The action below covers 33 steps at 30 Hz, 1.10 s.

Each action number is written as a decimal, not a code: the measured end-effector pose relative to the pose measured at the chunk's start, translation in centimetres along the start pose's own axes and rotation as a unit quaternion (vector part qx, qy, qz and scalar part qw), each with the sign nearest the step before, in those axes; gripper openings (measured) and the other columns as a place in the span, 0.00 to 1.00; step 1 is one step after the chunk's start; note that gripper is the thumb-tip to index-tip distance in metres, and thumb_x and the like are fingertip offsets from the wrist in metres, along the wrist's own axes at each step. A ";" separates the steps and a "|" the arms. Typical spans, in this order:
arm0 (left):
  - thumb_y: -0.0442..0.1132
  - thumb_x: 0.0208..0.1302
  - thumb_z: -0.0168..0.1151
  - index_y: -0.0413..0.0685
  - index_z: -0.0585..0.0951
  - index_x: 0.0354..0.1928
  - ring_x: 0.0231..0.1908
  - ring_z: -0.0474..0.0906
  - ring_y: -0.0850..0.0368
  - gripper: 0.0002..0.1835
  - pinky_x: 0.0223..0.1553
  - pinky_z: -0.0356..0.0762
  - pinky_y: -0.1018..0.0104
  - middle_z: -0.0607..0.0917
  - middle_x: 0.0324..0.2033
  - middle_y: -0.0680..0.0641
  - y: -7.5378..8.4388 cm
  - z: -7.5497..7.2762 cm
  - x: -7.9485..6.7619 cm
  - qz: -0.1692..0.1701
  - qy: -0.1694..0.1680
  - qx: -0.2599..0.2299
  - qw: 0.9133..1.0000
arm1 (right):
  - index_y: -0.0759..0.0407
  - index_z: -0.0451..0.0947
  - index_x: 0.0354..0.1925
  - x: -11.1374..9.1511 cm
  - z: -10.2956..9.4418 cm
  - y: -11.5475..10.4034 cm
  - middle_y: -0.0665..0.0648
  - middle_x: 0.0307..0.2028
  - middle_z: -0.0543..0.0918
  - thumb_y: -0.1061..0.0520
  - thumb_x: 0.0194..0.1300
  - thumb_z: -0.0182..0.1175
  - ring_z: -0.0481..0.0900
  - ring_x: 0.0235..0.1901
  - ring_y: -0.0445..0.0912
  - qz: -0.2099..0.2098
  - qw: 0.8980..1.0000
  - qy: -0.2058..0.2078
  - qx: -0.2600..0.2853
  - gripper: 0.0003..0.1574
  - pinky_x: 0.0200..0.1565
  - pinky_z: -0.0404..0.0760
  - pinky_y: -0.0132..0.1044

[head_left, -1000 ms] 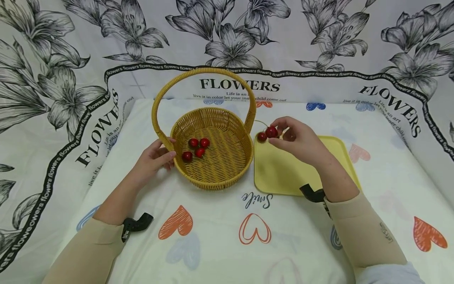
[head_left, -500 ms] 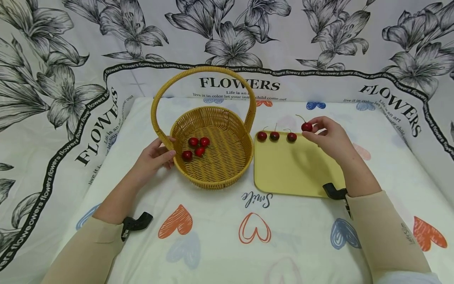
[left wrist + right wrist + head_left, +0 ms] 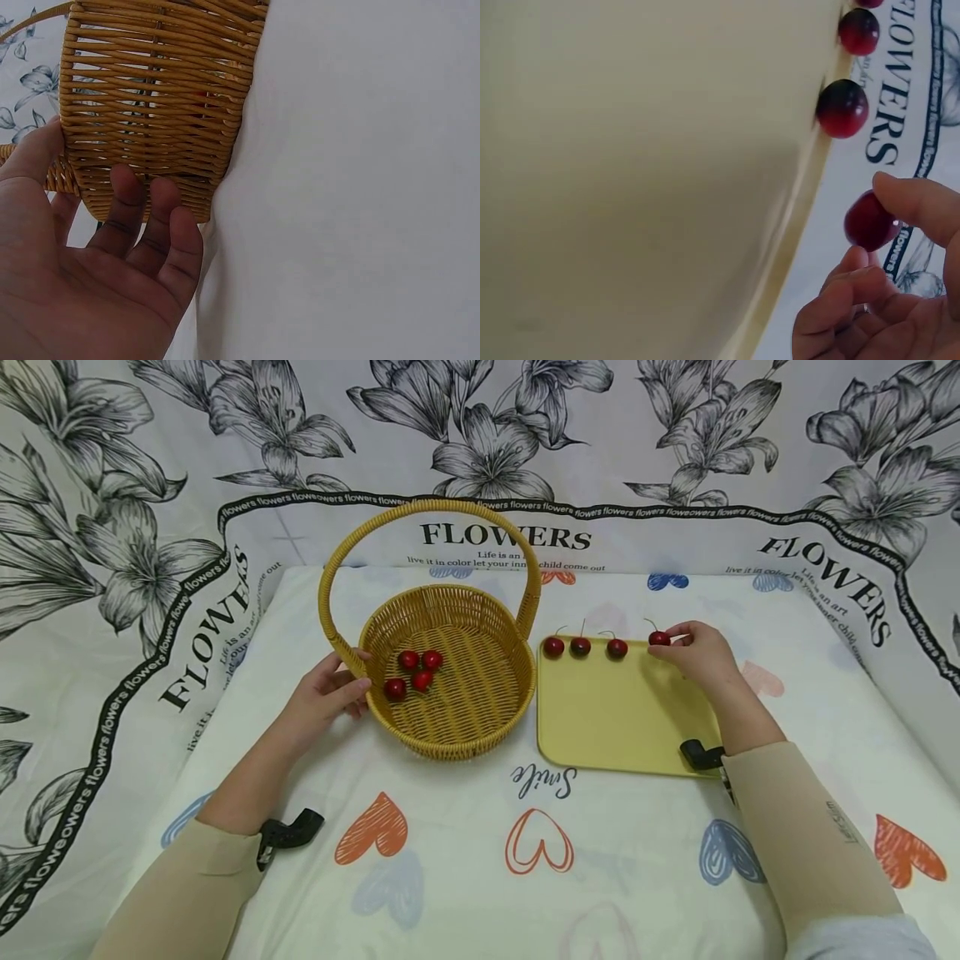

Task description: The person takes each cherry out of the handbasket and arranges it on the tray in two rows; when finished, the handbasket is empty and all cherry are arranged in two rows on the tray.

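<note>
My right hand (image 3: 701, 652) pinches a dark red cherry (image 3: 659, 638) between thumb and fingers, over the far edge of a yellow tray (image 3: 615, 727). In the right wrist view the held cherry (image 3: 872, 221) appears close to the tray's rim. Three more cherries sit in a row along that far edge, the nearest one (image 3: 617, 648) left of my hand. My left hand (image 3: 324, 697) grips the rim of a round wicker basket (image 3: 453, 749) at the foot of its handle; the left wrist view shows fingers against the woven side (image 3: 157, 97). Several cherries (image 3: 422, 681) lie inside, toward the left.
The basket's tall arched handle (image 3: 431, 507) rises above it. A white cloth with printed hearts (image 3: 538, 843) covers the surface. Behind stands a flower-printed fabric backdrop (image 3: 487, 452). Basket and tray stand side by side, almost touching.
My right hand has moved right along the tray's far edge, leaving cherries in a row, then lowered slightly with another cherry. My left hand and the basket have stayed in place.
</note>
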<state>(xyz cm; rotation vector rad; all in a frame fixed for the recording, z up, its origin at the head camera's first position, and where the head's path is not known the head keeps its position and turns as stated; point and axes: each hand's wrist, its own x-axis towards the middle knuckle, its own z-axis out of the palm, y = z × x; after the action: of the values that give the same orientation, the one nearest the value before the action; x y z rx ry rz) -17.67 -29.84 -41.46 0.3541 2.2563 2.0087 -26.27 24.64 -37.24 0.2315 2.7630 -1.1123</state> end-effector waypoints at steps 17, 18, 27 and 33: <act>0.35 0.76 0.60 0.40 0.68 0.69 0.34 0.81 0.48 0.24 0.32 0.82 0.63 0.85 0.41 0.46 0.0 -0.1 0.0 -0.003 -0.001 0.001 1.000 | 0.68 0.70 0.54 1.8 0.8 0.4 0.69 0.51 0.71 0.45 0.67 0.68 0.71 0.46 0.60 0.034 0.997 -0.027 -0.071 0.33 0.45 0.71 0.47; 0.36 0.76 0.60 0.40 0.68 0.69 0.34 0.81 0.48 0.24 0.33 0.82 0.63 0.85 0.41 0.46 0.0 -0.1 0.0 -0.003 -0.001 0.003 1.000 | 0.68 0.70 0.54 1.8 0.8 0.5 0.69 0.52 0.71 0.45 0.67 0.68 0.70 0.46 0.61 0.037 0.996 -0.031 -0.070 0.33 0.46 0.71 0.47; 0.37 0.76 0.60 0.42 0.67 0.69 0.34 0.81 0.48 0.24 0.34 0.82 0.64 0.85 0.43 0.46 0.1 0.0 0.0 -0.012 0.001 0.011 1.000 | 0.68 0.64 0.69 0.8 0.1 -0.2 0.72 0.61 0.69 0.41 0.67 0.69 0.71 0.50 0.60 0.045 0.998 -0.028 -0.024 0.47 0.50 0.75 0.51; 0.36 0.76 0.60 0.41 0.67 0.69 0.34 0.81 0.47 0.24 0.33 0.82 0.64 0.84 0.44 0.43 0.2 0.0 0.0 -0.012 0.002 0.012 1.000 | 0.63 0.66 0.70 -0.4 -0.7 -1.6 0.63 0.50 0.70 0.38 0.68 0.67 0.70 0.39 0.53 0.013 1.000 0.009 0.013 0.45 0.41 0.79 0.45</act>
<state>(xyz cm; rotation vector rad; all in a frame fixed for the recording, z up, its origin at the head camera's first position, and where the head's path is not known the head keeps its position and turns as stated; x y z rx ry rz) -17.62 -29.84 -41.31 0.3232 2.2776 1.9755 -26.30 23.97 -35.60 0.2830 2.7545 -1.1468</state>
